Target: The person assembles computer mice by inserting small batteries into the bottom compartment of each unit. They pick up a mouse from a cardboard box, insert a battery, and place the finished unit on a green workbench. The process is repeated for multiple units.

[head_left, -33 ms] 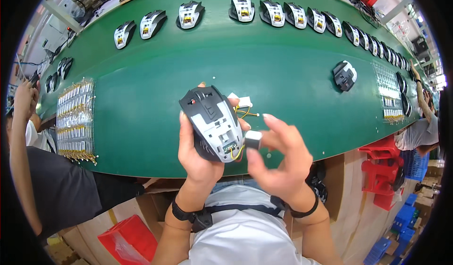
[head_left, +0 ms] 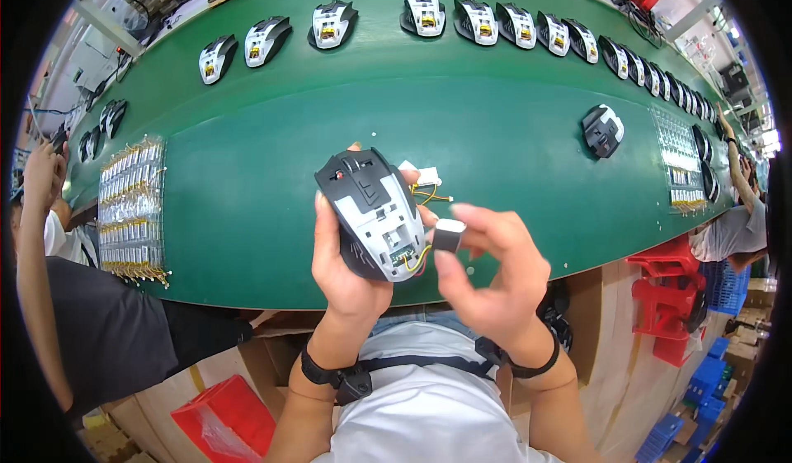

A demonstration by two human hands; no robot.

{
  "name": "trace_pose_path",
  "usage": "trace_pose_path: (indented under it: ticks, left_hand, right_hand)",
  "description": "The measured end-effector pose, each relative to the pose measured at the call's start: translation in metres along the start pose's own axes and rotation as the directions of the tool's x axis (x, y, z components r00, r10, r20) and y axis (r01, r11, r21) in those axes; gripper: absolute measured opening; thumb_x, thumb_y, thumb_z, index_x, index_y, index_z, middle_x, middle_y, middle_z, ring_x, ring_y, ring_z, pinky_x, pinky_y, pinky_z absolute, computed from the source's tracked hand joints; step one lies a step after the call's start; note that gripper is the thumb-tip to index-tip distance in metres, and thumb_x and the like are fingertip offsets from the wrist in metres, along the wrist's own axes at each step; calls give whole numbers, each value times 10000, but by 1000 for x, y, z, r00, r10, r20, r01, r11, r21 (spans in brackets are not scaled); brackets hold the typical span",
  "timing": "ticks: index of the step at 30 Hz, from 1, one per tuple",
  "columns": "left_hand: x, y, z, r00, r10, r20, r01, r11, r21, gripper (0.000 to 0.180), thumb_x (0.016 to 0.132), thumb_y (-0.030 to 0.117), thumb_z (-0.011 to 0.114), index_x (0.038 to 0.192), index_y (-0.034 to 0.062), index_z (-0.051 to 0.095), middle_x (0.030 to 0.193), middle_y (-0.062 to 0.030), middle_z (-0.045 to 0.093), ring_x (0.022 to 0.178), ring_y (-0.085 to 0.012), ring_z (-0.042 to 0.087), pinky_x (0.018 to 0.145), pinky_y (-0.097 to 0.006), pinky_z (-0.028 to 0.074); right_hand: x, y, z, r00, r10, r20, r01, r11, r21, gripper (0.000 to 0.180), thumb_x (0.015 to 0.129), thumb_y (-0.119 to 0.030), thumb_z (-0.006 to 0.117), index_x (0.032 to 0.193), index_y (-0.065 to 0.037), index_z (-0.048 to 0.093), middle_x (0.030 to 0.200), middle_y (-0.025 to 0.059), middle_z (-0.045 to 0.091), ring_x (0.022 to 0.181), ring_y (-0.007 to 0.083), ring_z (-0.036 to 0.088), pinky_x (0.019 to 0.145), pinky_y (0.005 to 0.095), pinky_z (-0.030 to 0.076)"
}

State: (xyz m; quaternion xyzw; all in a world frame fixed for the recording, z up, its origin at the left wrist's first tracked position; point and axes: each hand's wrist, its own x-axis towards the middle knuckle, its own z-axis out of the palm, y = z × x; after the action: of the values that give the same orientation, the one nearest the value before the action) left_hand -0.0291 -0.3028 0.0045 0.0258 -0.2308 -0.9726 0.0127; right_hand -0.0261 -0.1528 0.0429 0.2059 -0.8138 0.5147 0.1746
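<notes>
My left hand (head_left: 351,277) is wrapped round a black and white computer mouse (head_left: 369,207), holding it above the green table. Its cover is off at the near end, baring a small circuit board and a recess. Yellow and red wires run from that opening to a small silver and dark battery (head_left: 448,236). My right hand (head_left: 503,269) pinches this battery between thumb and fingers, just right of the mouse. Beyond the mouse lies another white battery (head_left: 426,177) with a wired plug, partly hidden by my left fingers.
Several open mice line the far side of the green table (head_left: 272,149). One dark mouse (head_left: 603,131) lies at right. Trays of wired batteries (head_left: 132,207) sit at left and right (head_left: 681,162). Other people work at both sides. Red stools (head_left: 667,298) stand at lower right.
The battery in my right hand has shifted slightly right and turned, showing more of its dark side. My left hand and the mouse have barely moved.
</notes>
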Motion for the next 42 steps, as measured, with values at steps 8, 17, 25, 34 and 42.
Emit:
trace_pose_path:
  ticks: [8, 17, 25, 34, 42]
  left_hand:
    - [-1, 3, 1, 999, -43, 11, 43, 999, 24, 616, 1044, 548, 230, 1514, 153, 286, 1256, -229, 577, 914, -349, 682, 779, -452, 594]
    - [0, 12, 2, 989, -90, -119, 89, 996, -18, 554, 1060, 496, 226, 1423, 122, 413, 1209, -218, 614, 895, -351, 682, 780, -448, 585]
    - [4, 14, -5, 987, -151, -51, 151, 988, 3, 549, 1060, 499, 233, 1413, 123, 422, 1189, -212, 625, 876, -332, 684, 783, -436, 579]
    - [1, 12, 0, 990, -107, -95, 120, 982, 149, 556, 1070, 438, 222, 1424, 63, 431, 1159, -217, 648, 1061, -299, 656, 916, -419, 550]
    - [4, 23, -5, 988, -152, -35, 156, 975, 160, 556, 1066, 490, 213, 1409, 98, 410, 1158, -205, 639, 908, -301, 686, 773, -407, 580]
  right_hand:
    - [-8, -2, 12, 965, 222, 137, -240, 553, 798, 275, 856, 30, 696, 1087, -5, 552, 1013, 169, 695, 847, 165, 633, 776, 313, 530]
    - [13, 8, 6, 880, -441, 177, 472, 854, -219, 428, 613, -38, 691, 1035, 21, 729, 931, 111, 645, 727, 221, 608, 603, 299, 528]
    - [23, 5, -2, 845, -418, 335, 472, 876, -96, 313, 648, -67, 749, 948, 15, 716, 891, 81, 625, 704, 221, 600, 601, 331, 522]
    - [26, 8, 6, 951, -169, 260, 179, 984, -15, 218, 686, -78, 824, 846, -50, 678, 846, 53, 649, 728, 243, 625, 632, 341, 522]
    - [30, 8, -13, 740, -527, 417, 638, 746, -190, 261, 696, -63, 694, 946, 13, 688, 996, 131, 650, 819, 248, 647, 713, 357, 554]
